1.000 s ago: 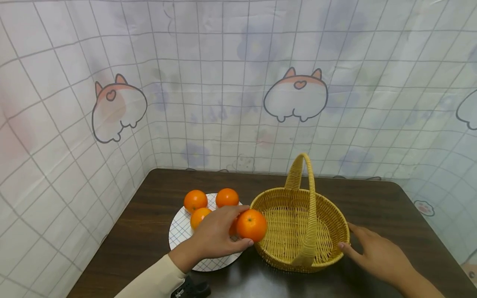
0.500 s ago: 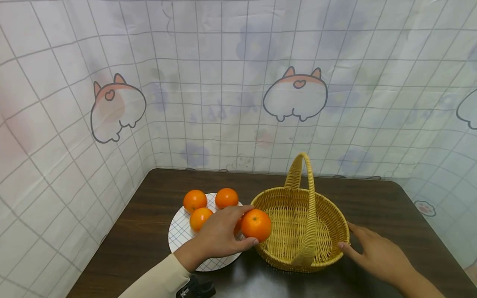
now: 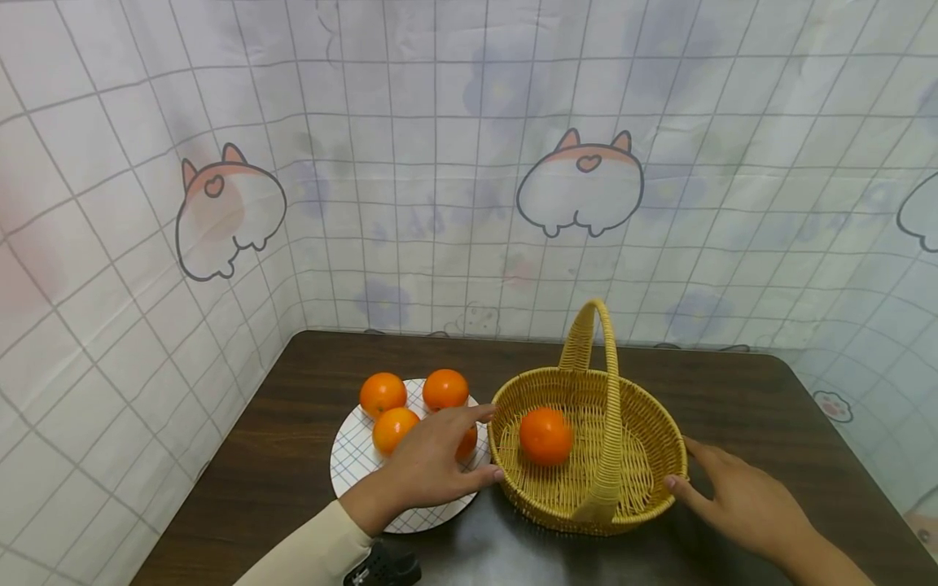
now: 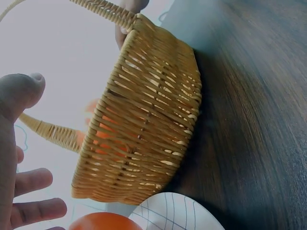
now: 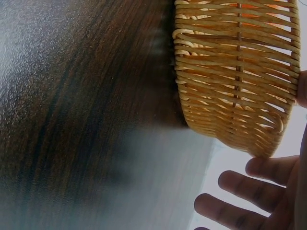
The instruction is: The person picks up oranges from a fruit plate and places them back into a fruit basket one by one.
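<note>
The left hand [image 3: 432,460] has its thumb and fingers spread wide apart and holds nothing; the tips are just beside the near rim of the wicker basket [image 3: 528,500], and the left wrist view shows them apart from it. The right hand [image 3: 747,496] has its fingers extended and spread, thumb tip touching the rim and forefinger against the outer wall at the opposite end.

A single orange [image 3: 545,437] is inside the basket, on the left-hand side, its outline slightly blurred; whether it touches the basket floor cannot be told. The arched handle [image 3: 611,391] spans the basket, which stands upright.

Left of the basket lies a round white plate [image 3: 350,460] with a grid pattern. It bears four more oranges [image 3: 396,430], one partly hidden by the left hand.

A cream sleeve [image 3: 308,553] covers the left forearm; a black device [image 3: 384,567] is at the wrist. All items stand on a dark wood-grain table [image 3: 703,378], before a grid-printed sheet [image 3: 440,163] with corgi-rump motifs.
</note>
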Motion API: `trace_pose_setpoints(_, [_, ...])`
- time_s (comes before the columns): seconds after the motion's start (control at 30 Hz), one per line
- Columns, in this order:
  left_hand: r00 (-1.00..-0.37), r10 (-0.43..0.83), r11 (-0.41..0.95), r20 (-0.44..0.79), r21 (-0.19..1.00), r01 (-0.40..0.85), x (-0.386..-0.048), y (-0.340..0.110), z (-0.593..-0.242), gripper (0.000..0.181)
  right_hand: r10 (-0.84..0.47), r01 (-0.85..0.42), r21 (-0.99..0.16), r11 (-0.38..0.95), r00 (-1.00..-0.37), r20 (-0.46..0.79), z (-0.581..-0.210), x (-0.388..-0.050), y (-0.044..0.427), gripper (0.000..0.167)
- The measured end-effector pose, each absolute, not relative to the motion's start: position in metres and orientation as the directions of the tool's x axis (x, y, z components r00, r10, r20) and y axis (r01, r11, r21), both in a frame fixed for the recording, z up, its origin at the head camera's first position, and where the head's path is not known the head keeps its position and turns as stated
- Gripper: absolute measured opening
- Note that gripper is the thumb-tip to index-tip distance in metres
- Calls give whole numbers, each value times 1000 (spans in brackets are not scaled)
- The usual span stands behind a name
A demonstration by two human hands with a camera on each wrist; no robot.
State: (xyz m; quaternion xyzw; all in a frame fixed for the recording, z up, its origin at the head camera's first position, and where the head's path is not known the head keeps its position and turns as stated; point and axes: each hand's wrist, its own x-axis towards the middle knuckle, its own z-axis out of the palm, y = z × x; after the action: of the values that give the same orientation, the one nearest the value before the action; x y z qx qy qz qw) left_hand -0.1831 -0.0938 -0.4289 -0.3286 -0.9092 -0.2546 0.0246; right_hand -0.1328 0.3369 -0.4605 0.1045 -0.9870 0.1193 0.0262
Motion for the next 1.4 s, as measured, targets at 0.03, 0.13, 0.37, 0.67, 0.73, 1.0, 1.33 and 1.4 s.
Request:
trace_pose_setpoints(0.03, [-785,582,655,211,452,606,-183,-95,-429,79,-199,-212,-229,950,-977,78,-460,-133,337,77])
trace_pose_setpoints(0.13, [-794,569,654,215,466,595,-182,-98,-429,80,-201,-215,-229,949,-976,83,-460,-133,336,76])
trace_pose_setpoints(0.37, [-808,531,668,256,459,585,-181,-108,-430,76,-200,-213,-228,950,-977,79,-458,-132,335,77])
trace_pose_setpoints(0.67, [-786,496,671,369,412,616,-181,-123,-429,73,-196,-205,-226,952,-979,63,-458,-133,338,77])
trace_pose_setpoints(0.73, [-782,486,680,390,394,618,-181,-126,-429,72,-196,-204,-226,953,-979,57,-458,-134,339,77])
trace_pose_setpoints(1.0, [-793,450,724,411,352,594,-184,-146,-432,67,-194,-201,-232,952,-980,52,-457,-136,338,77])
trace_pose_setpoints(1.33, [-848,373,783,376,363,506,-186,-169,-442,65,-192,-194,-242,951,-981,34,-457,-135,339,77])
trace_pose_setpoints(1.4, [-857,362,790,367,367,491,-186,-173,-444,65,-194,-196,-241,951,-981,32,-457,-136,339,77])
